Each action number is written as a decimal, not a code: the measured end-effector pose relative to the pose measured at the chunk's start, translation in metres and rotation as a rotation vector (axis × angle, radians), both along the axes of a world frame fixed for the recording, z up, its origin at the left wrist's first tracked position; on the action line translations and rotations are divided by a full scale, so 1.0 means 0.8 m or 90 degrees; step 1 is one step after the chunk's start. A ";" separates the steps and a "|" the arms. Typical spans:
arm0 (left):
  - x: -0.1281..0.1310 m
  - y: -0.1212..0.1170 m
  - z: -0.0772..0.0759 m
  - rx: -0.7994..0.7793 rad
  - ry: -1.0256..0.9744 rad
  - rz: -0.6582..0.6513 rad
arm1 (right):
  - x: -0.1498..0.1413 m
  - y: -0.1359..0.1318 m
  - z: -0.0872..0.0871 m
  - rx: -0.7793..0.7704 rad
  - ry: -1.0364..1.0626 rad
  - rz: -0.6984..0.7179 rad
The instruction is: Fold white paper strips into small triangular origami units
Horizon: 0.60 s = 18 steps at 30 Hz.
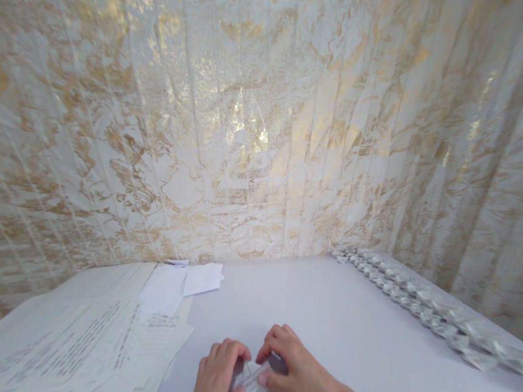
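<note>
My left hand [217,377] and my right hand [289,364] meet at the near edge of a white table [326,312]. Between them lies a small piece of printed white paper [251,383], partly folded. The fingers of both hands curl and press down on it, thumbs underneath or alongside. Most of the paper is hidden under my fingers.
Several printed sheets [69,353] spread over the table's left side, with small blank slips [202,278] at the back. A long row of small folded paper pieces [417,301] runs along the right edge. A white and gold curtain [254,117] hangs close behind.
</note>
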State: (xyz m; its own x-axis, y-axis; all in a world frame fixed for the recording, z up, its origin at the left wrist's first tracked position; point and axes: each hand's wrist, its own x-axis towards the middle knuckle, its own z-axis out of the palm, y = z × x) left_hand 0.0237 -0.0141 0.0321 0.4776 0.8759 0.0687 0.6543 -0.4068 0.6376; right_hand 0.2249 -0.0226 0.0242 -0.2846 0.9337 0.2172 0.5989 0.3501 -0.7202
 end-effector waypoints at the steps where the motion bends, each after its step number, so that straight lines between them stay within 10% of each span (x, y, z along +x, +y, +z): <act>1: 0.001 0.000 -0.003 -0.014 -0.033 0.004 | -0.002 -0.001 -0.001 0.001 0.001 0.000; 7: 0.008 -0.002 -0.016 -0.031 -0.197 -0.005 | -0.010 -0.011 0.000 0.119 0.087 -0.020; 13: 0.015 -0.007 -0.017 0.034 -0.146 0.016 | -0.003 -0.006 0.000 0.278 -0.340 -0.007; 18: 0.015 -0.007 -0.005 0.038 0.019 -0.019 | -0.008 -0.008 -0.004 0.218 -0.343 0.016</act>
State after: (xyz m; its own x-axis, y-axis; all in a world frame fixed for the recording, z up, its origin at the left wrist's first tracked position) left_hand 0.0359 -0.0195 0.0282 0.5064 0.8558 0.1054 0.6599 -0.4633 0.5915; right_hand 0.2181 -0.0293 0.0209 -0.4577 0.8287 0.3221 0.8347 0.5253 -0.1654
